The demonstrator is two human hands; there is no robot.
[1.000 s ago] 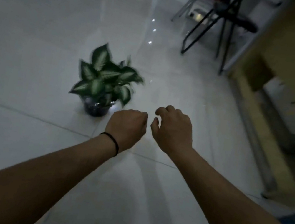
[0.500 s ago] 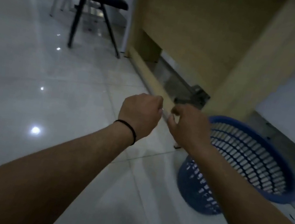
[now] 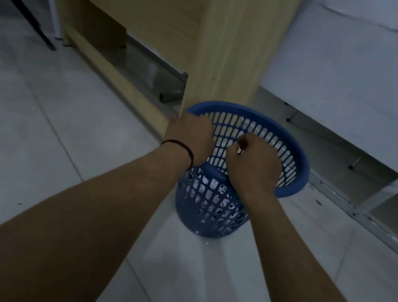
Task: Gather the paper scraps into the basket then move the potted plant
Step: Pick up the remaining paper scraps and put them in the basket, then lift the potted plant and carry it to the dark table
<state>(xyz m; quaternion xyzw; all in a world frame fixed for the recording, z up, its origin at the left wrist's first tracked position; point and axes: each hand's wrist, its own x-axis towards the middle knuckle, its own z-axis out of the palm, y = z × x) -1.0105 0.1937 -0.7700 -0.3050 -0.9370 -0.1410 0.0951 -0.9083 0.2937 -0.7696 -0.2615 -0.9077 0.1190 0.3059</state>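
Observation:
A blue perforated plastic basket (image 3: 295,164) stands on the white tiled floor against a wooden cabinet leg. Both my hands hover over its mouth. My left hand (image 3: 190,136), with a black band at the wrist, is closed in a fist above the near left rim; what it holds is hidden. My right hand (image 3: 254,162) is closed too, and a small pale paper scrap (image 3: 240,150) shows between its thumb and fingers. Pale scraps are visible through the basket's holes. The potted plant is out of view.
A light wooden cabinet (image 3: 235,51) rises right behind the basket. A pale wall panel (image 3: 363,73) with a metal rail runs along the right. A black folding chair leg (image 3: 19,7) stands at the upper left. Glossy floor tiles (image 3: 34,149) spread to the left.
My view swung right, away from the potted plant and onto the basket. Both closed hands travelled with it and now sit over the basket's mouth.

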